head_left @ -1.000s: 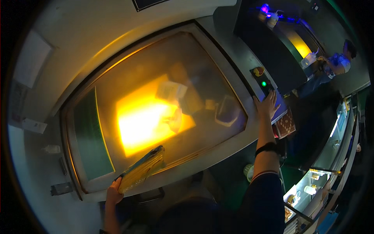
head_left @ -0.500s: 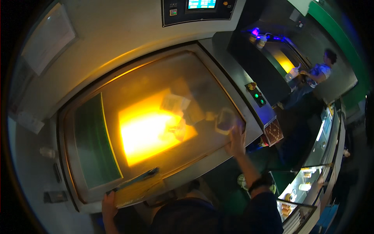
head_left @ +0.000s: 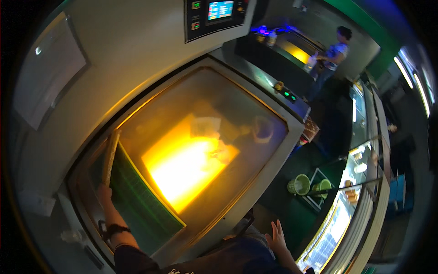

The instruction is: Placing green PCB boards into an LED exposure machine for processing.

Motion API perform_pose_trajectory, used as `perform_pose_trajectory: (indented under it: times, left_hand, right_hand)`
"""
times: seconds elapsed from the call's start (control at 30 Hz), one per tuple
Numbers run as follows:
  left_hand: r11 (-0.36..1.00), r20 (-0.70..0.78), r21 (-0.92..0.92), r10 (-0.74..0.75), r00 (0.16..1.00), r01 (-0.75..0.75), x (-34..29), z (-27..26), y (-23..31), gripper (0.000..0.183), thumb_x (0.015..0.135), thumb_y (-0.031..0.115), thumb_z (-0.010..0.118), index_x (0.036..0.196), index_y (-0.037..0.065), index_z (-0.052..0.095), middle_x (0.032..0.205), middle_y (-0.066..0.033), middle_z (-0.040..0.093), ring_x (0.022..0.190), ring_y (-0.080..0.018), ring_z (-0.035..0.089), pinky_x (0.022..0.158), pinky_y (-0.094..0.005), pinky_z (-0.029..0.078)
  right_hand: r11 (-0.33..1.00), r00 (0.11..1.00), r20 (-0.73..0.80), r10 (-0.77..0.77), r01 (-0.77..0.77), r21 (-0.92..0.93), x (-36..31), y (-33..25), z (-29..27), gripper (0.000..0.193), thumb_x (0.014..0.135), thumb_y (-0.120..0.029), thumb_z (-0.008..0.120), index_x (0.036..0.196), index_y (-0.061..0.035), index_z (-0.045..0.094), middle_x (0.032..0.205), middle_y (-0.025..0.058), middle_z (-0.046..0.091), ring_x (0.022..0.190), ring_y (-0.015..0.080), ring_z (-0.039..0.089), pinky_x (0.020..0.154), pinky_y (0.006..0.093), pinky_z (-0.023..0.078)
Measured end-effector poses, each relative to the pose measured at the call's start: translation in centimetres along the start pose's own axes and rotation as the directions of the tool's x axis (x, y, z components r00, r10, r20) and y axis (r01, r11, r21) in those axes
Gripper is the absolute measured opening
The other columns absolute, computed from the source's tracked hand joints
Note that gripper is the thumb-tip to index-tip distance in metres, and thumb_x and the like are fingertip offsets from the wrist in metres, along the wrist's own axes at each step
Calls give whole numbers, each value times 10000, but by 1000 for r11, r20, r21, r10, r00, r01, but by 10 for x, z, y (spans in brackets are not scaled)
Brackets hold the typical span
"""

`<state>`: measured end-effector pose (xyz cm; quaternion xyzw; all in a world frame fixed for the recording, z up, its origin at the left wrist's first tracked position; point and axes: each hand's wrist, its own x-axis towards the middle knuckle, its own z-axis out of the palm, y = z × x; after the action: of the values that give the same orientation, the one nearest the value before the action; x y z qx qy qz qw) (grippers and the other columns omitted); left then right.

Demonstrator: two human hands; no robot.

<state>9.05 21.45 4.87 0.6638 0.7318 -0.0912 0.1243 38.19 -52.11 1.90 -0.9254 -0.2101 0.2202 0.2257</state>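
My left hand [head_left: 105, 194] is closed on the near end of a long narrow bar [head_left: 110, 160] with a pale, speckled edge. That bar stretches away along the far left part of a shiny, frame-held surface [head_left: 159, 102]. Beneath my left forearm and beside the bar lies a dark green sheet [head_left: 141, 201]. A bright yellow glow lights the middle of the surface. My right hand [head_left: 277, 238] is off the front edge near my body, fingers spread and nothing in it.
A control panel with a lit screen [head_left: 220, 10] is on the machine wall. Green buttons [head_left: 286, 94] sit on the right-hand ledge. Green baskets [head_left: 299, 185] stand on the floor at right, beside a lit shelf rack [head_left: 360, 169]. Another person [head_left: 335, 55] works farther back.
My left hand has moved from the front edge to the far left with the bar. My right hand has drawn back off the surface toward my body. The view has turned.
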Motion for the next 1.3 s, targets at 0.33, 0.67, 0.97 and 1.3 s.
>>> perform_pose_trajectory:
  times: [0.33, 0.67, 0.97, 1.3]
  left_hand:
    - [759, -1, -62, 649, 761, -648, -47, 26, 7, 533, 736, 55, 641, 1263, 115, 585, 1138, -197, 678, 1075, -385, 645, 915, -472, 521]
    - [751, 381, -205, 652, 656, -628, -319, 53, -77, 586, 712, 148, 660, 1294, 179, 590, 1046, -194, 695, 979, -381, 668, 841, -491, 537]
    - [778, -78, -111, 614, 786, -619, -302, 95, -71, 646, 698, 101, 727, 1317, 136, 544, 1229, -134, 643, 1139, -412, 589, 942, -532, 484]
    - [880, -305, 44, 462, 833, -472, -412, 114, 55, 658, 802, 284, 702, 1411, 203, 467, 1538, -40, 384, 1455, -337, 281, 1147, -675, 157]
  right_hand:
    - [954, 956, 8, -295, 295, -49, 59, -112, -12, 739, 888, -314, 678, 1518, -122, 342, 1578, 224, 261, 1443, 416, 290, 1160, 501, 298]
    - [462, 483, 334, -809, 875, -146, 122, -248, -10, 742, 862, -398, 701, 1498, -187, 385, 1568, 163, 308, 1443, 389, 301, 1146, 559, 291]
    - [172, 190, 562, -805, 981, -85, 205, -313, 72, 683, 773, -156, 707, 1420, -212, 495, 1424, 46, 519, 1353, 279, 451, 1019, 477, 477]
    - [-58, -33, 215, -976, 992, -111, 296, -213, 15, 715, 692, 92, 568, 1362, -157, 543, 1443, 134, 511, 1404, 338, 413, 1015, 400, 504]
